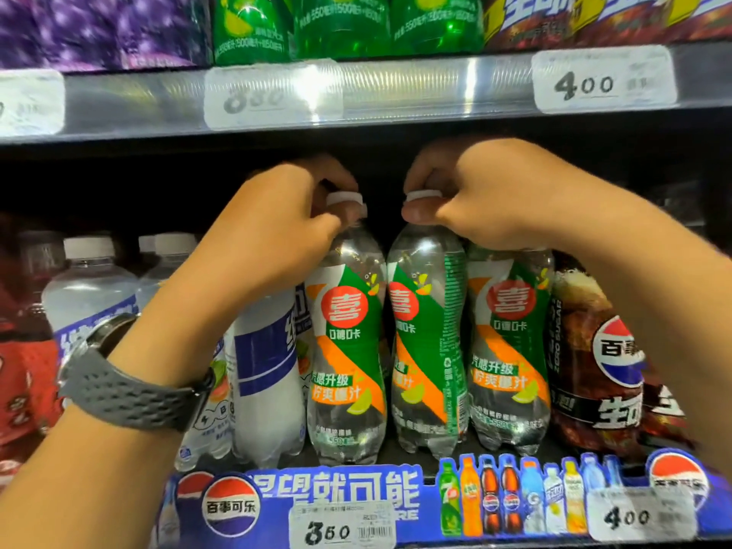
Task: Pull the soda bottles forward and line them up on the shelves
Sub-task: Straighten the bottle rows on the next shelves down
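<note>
Both hands on 7-Up caps, bottles being fronted on the shelf.

Left hand (277, 231): grip closed round the neck and white cap of the left 7-Up bottle (346, 350). Right hand (475, 196): grip pinches the cap of the middle 7-Up bottle (426, 350), thumb under the cap ring. Both bottles stand upright just behind the Pepsi shelf strip (317, 497), and a third 7-Up bottle (511, 350) stands level with them behind it. Forearms rise from below the strip, wrists bent over the caps, watch (130, 386) on the left wrist. Likely best: slide the bases, don't tip, and stop flush behind the strip. The middle label is turned sideways, so it probably needs a twist to face out.
</note>
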The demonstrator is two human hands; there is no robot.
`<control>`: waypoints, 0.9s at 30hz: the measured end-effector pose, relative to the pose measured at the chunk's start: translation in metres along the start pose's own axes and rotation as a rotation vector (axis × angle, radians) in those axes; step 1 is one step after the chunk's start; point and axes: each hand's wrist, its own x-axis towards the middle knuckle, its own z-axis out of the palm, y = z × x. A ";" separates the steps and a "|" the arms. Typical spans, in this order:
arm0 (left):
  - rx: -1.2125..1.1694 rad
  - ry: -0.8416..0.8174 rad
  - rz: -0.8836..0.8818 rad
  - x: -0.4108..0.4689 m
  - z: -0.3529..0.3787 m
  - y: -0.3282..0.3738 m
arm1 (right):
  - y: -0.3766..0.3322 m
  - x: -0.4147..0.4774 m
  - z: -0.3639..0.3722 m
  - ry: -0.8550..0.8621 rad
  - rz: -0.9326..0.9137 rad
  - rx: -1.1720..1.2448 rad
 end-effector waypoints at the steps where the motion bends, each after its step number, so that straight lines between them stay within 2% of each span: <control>1: -0.001 0.002 -0.002 -0.001 0.000 0.000 | 0.001 0.000 -0.003 -0.030 -0.010 0.014; 5: -0.019 0.019 -0.040 0.001 -0.005 0.001 | 0.002 0.000 -0.008 -0.091 -0.065 -0.042; 10: -0.038 0.102 -0.053 0.003 -0.001 0.006 | 0.001 0.003 -0.005 0.009 0.022 -0.214; 13: -0.041 0.167 -0.062 0.002 0.006 0.008 | 0.003 0.005 -0.002 -0.043 0.012 -0.167; 18: -0.031 0.182 -0.065 0.002 0.012 0.007 | 0.009 0.005 -0.009 -0.127 -0.047 -0.112; 27: -0.024 0.140 -0.051 0.003 0.008 0.008 | 0.012 0.002 -0.010 -0.110 -0.089 -0.109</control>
